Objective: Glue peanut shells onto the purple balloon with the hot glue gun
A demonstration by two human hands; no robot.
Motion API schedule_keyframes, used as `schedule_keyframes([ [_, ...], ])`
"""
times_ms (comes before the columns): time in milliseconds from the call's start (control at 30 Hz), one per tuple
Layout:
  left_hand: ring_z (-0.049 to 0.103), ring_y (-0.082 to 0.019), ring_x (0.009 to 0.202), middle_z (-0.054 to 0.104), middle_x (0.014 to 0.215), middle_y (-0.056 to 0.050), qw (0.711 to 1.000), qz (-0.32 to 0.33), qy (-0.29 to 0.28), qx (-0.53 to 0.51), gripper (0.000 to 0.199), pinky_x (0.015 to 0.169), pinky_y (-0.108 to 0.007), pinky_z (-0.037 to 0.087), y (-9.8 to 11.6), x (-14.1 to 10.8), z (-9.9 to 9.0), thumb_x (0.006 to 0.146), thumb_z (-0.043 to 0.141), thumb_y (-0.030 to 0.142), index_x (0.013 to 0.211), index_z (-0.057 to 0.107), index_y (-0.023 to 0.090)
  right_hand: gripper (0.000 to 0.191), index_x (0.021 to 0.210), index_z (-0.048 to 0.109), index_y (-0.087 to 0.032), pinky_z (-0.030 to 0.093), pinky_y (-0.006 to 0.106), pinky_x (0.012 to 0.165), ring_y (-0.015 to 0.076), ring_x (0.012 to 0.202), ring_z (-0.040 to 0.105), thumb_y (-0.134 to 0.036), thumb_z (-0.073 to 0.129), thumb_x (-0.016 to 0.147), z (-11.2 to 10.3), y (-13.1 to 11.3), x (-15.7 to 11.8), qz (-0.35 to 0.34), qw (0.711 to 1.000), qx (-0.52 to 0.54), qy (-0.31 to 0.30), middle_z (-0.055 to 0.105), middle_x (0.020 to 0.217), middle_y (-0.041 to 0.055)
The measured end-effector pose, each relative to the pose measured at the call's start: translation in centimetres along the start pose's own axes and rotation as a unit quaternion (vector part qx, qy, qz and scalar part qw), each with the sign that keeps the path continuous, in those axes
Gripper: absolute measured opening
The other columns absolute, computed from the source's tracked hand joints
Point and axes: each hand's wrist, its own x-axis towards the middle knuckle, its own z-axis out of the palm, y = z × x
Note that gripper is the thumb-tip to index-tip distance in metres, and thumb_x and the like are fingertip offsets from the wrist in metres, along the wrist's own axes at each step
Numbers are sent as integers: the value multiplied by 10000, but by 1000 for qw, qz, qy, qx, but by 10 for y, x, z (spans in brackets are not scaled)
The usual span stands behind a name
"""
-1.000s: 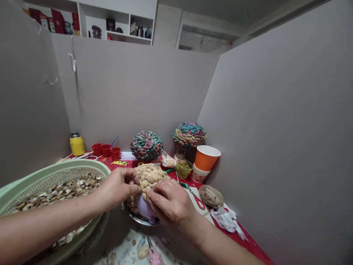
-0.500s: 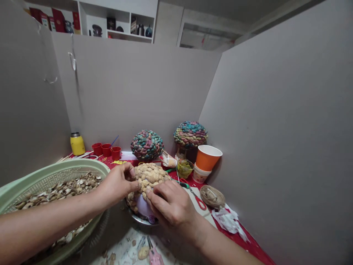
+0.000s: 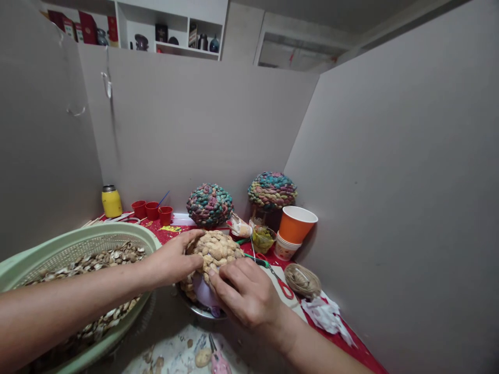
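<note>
A purple balloon (image 3: 205, 292) sits in a metal bowl (image 3: 202, 312), its upper part covered with tan peanut shells (image 3: 220, 248). My left hand (image 3: 171, 261) rests against the left side of this shell cover, thumb in front and fingers stretched over the top, gripping it. From the right, my right hand (image 3: 245, 293) presses curled fingers and thumb on the lower edge of the shells, beside the bare balloon. Whether a loose shell lies under those fingertips is hidden. Pink-handled pliers (image 3: 219, 361) and a single peanut shell (image 3: 202, 357) lie in front of the bowl.
A green basket (image 3: 154, 236) of shells stands left. Behind are two painted shell balls (image 3: 209, 205), red cups (image 3: 152, 211), a yellow bottle (image 3: 112, 202) and an orange paper cup (image 3: 294, 226). Scissors (image 3: 286, 290) and twine (image 3: 302, 280) lie right. Grey partitions (image 3: 195, 119) enclose the table.
My left hand has opened from a pinch at the shells to stretched fingers along the ball's side and top. My right hand stays nearly in place. The view has shifted slightly.
</note>
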Motion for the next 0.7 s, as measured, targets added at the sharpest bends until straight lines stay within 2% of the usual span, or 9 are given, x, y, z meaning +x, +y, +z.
schedule_keyframes([
  [267, 594, -299, 1176, 664, 1260, -95, 1000, 9, 11, 14, 663, 1052, -372, 415, 1, -1, 1, 594, 601, 109, 1256, 599, 148, 227, 1095, 591, -50, 387, 378, 650, 244, 749, 496, -68, 420, 947, -4, 1, 1, -25, 1000, 2, -16, 597, 865, 125],
  [700, 554, -288, 1226, 600, 1356, -92, 999, 8, -19, 47, 699, 1079, -378, 391, 5, -4, 2, 629, 544, 140, 1328, 533, 134, 220, 1080, 612, -54, 398, 366, 647, 238, 737, 513, -71, 438, 946, -5, -1, 3, -22, 1000, -9, -7, 603, 857, 124],
])
